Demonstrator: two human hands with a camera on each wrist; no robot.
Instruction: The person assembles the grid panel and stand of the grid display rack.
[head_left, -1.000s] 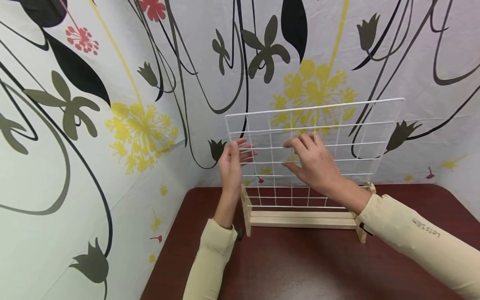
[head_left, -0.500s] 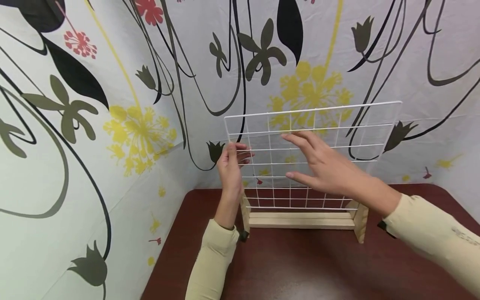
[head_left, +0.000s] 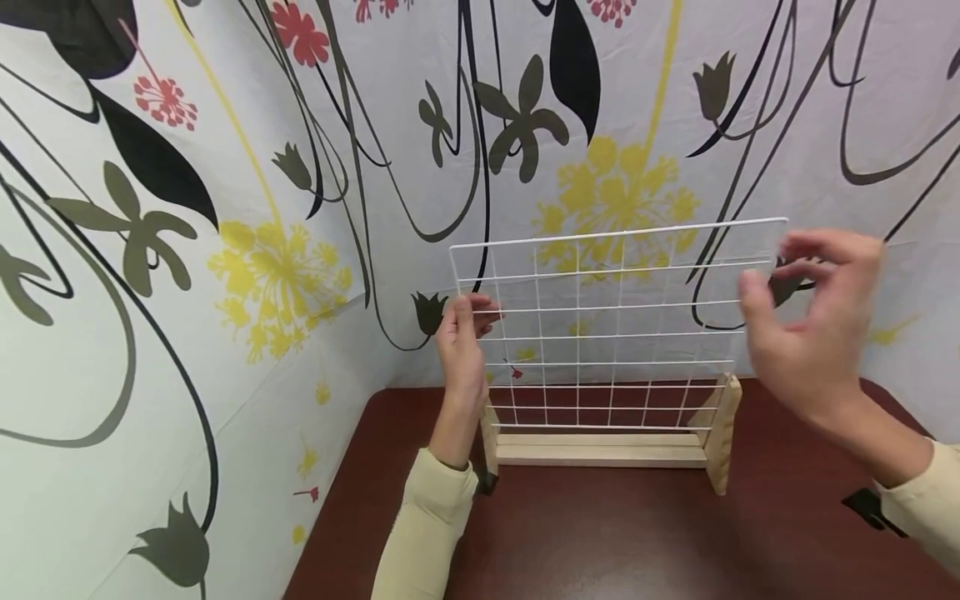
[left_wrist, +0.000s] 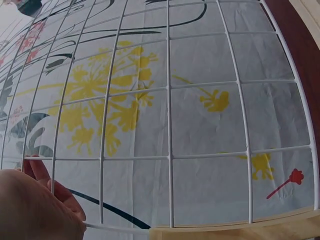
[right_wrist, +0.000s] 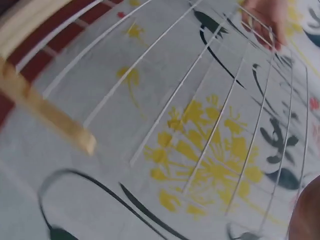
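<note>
A white wire grid panel point(head_left: 600, 363) stands upright in a pale wooden stand point(head_left: 600, 451) on the table. My left hand point(head_left: 462, 354) grips the panel's left edge, thumb in front and fingers behind the wires. In the left wrist view the fingers of that hand point(left_wrist: 50, 200) show through the mesh near the wooden side piece. My right hand point(head_left: 817, 325), blurred, is raised at the panel's upper right edge. Its fingers are bent and stand apart from the thumb, with nothing visible between them. The right wrist view shows only a sliver of this hand point(right_wrist: 306, 215).
The dark red-brown table point(head_left: 600, 533) extends in front of the stand and to both sides. A patterned fabric wall point(head_left: 405, 192) with flowers and leaves closes in the back and the left. A black strap piece point(head_left: 873, 507) hangs by the right sleeve.
My right hand has moved right, from in front of the mesh to the panel's right edge. The left hand has stayed at the left edge, its fingers closing round it.
</note>
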